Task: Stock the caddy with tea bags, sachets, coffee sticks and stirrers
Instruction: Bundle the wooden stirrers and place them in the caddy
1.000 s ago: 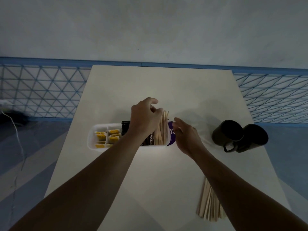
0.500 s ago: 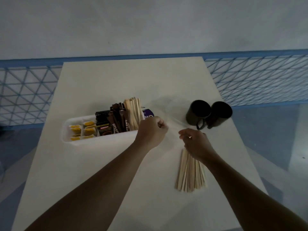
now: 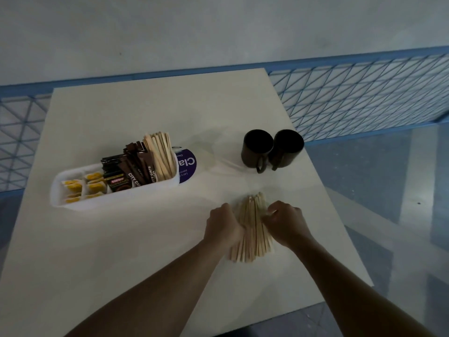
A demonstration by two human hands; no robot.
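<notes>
Behind the cream table (image 3: 145, 251) is a pale wall and a blue wire fence. On the table sits a long white caddy (image 3: 114, 193). Its left end holds yellow tea bags (image 3: 82, 186). In the middle stand dark brown coffee sticks (image 3: 131, 169). At its right end stands a bunch of wooden stirrers (image 3: 161, 156), leaning a little. A purple and white lid (image 3: 188, 164) lies just beside the caddy's right end. Two black mugs (image 3: 272, 149) sit touching each other, farther right.

Nearer the person, a loose pile of stirrers (image 3: 252, 229) lies flat on the table. The left hand (image 3: 224, 227) presses against the left side of the pile with its fingers curled. The right hand (image 3: 286, 224) is on the right side, its fingertips pinching some of the sticks. Both hands squeeze the pile between them. The pile sits well apart from the caddy.
</notes>
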